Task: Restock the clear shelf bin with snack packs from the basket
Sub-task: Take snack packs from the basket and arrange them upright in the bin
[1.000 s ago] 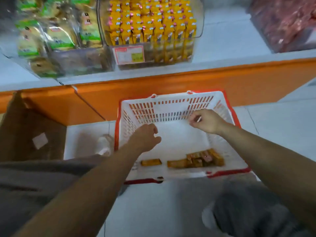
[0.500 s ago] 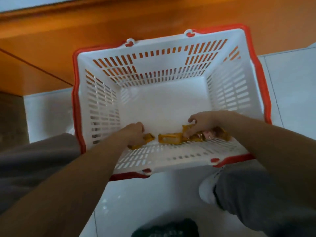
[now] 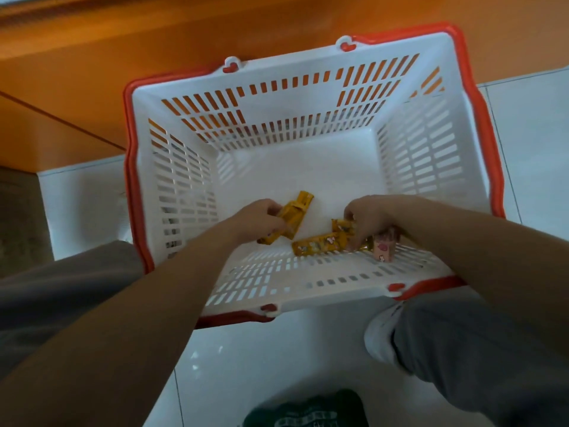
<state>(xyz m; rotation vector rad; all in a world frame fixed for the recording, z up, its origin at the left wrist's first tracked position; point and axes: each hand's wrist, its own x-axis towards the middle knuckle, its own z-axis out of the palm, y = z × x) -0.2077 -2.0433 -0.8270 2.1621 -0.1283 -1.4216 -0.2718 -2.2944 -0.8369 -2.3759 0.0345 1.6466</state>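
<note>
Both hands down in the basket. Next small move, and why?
Probably close the right hand in a firm grip on the loose packs beneath it: the left hand already holds a yellow pack, and nothing else remains in the basket.

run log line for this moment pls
left hand grip: holds yellow wrapped snack packs | right hand grip: curled on loose yellow packs | white slotted plastic basket, red rim: few packs inside

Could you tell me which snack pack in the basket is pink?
The pack beside the right hand, farthest right; the others are yellow.
</note>
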